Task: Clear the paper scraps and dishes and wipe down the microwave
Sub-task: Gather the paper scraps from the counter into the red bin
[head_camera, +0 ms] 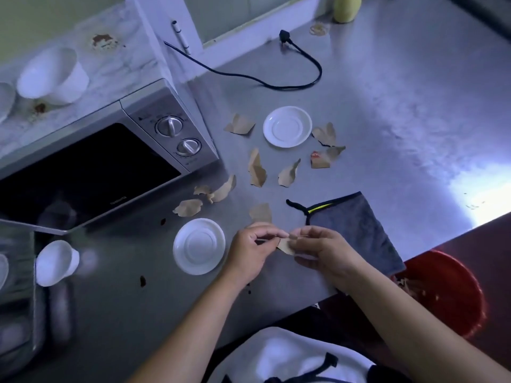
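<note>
— What do we have in hand?
— Our left hand (249, 252) and right hand (323, 250) meet over the near part of the grey steel counter (387, 120). Both pinch one small torn brown paper scrap (286, 246) between thumb and fingertips. We judge we are gathering it, perhaps folding it small, for the round red plastic bin (442, 294). That bin stands below the counter's edge by our right arm, handy for dropping, and there is litter in it.
— And close by?
— The grey wiping cloth with black trim (356, 233) lies flat just beside the right hand, kept ready for the microwave, we suppose. A white round saucer (199, 246) sits just beside the left hand. A second white saucer (287, 126) lies farther out among the paper.
— How many scraps remain?
— We count nine loose brown scraps (257, 168) on the counter, maybe ten, since two near the far saucer overlap. One carries a red mark.
— Dishes?
— Two saucers, plus two white bowls (52, 76) on top of the silver microwave with the dark glass door (96, 167), one of them cut by the frame edge. A white bowl shape (56, 262) low on the left may be a reflection; we cannot tell.
— The microwave itself?
— It stands on the left, and it has two knobs. A black power cord (301, 64), presumably its own, lies unplugged on the counter, so wiping should be safe.
</note>
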